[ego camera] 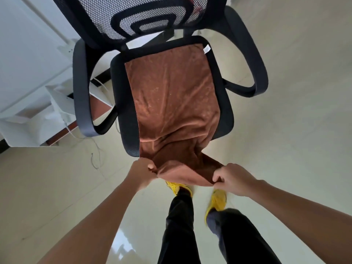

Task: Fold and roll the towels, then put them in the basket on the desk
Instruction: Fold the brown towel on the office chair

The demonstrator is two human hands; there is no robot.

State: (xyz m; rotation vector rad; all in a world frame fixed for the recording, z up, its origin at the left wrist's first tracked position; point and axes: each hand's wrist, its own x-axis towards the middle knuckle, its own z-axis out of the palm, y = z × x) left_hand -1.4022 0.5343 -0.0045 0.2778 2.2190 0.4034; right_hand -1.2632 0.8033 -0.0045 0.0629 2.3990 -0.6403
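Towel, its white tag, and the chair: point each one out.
towel (171, 96), head view, middle of the cloth on the seat.
white tag (206, 49), head view, centre of the label.
chair (81, 88), head view, on one armrest.

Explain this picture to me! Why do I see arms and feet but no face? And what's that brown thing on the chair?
There is no machine here, just a person. The camera sits on the person's head and looks forward and down, so you see what they see: their own two arms, black trousers and yellow shoes on the pale floor. The brown thing is a towel. It lies spread out on the seat of a black office chair, and its near end hangs over the front edge. The left hand and the right hand each grip that near end, one at each side. A small white label sticks out at the towel's far corner.
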